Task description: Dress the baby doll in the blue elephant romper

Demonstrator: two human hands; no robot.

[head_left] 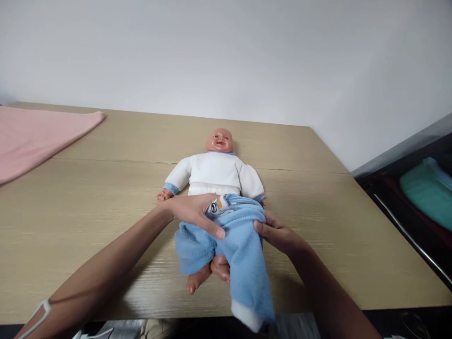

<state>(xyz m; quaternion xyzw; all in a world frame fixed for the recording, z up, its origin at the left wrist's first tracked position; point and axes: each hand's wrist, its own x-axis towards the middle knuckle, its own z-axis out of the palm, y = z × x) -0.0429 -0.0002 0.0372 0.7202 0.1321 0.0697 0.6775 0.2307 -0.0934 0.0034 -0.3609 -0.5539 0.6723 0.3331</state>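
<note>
Two bare hands were busy with a pair of fuzzy blue trousers [243, 249] at the waist of a baby doll [219, 140], which lay on its back on the wooden counter [106, 212], head toward the wall. The left hand [196, 212] had the waistband in its grip, thumb on the front and fingers hidden behind the cloth, just beside a printed patch [219, 205]. The right hand [282, 233] gripped the opposite side, thumb outside, the other fingers mostly out of sight.

As far as I could judge, the trousers were only half on. The leg on the left hand's side was filled, with one foot [195, 281] poking out below it. The second foot [221, 268] showed between the two trouser legs, so the other leg seemed unfilled; it trailed toward me, its white cuff [246, 315] reaching the near edge. That side looked like the unsettled part. Up top, the white sweater [217, 169] was fully on, both sleeves filled.

Off to the left lay a pink cloth [38, 134], well apart from the doll, and a green cloth [425, 190] sat beyond the right edge.
</note>
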